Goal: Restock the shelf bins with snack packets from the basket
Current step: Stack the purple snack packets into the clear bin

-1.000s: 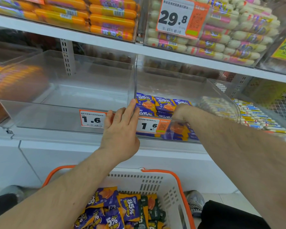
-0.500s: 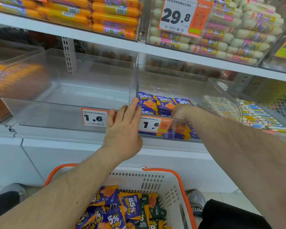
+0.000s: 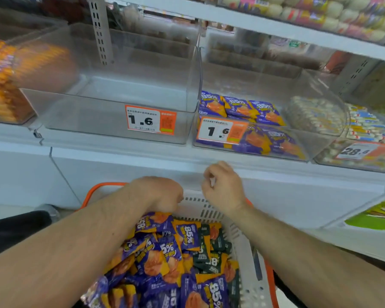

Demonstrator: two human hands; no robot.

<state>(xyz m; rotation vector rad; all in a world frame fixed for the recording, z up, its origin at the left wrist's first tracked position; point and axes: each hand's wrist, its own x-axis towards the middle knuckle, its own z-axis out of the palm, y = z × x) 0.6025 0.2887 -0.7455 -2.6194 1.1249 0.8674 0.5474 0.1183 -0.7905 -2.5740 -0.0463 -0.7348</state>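
Both hands sit low over the basket point(image 3: 211, 210) for more purple packets point(image 3: 188, 237): left hand point(image 3: 159, 193) reaching down, grip undeterminable; right hand point(image 3: 223, 187) loosely curled, holding nothing.

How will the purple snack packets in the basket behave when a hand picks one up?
The purple snack packets look like thin, glossy film, so probably floppy and a little slippery. They seem small and flat, likely light. They lie loosely heaped in the basket, so neighbours may slide.

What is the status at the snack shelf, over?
Left hand dipping into white orange-rimmed basket, fingers hidden. Right hand loosely curled, empty. Purple snack packets still heaped; left clear plastic bin bare. Nothing blocking.
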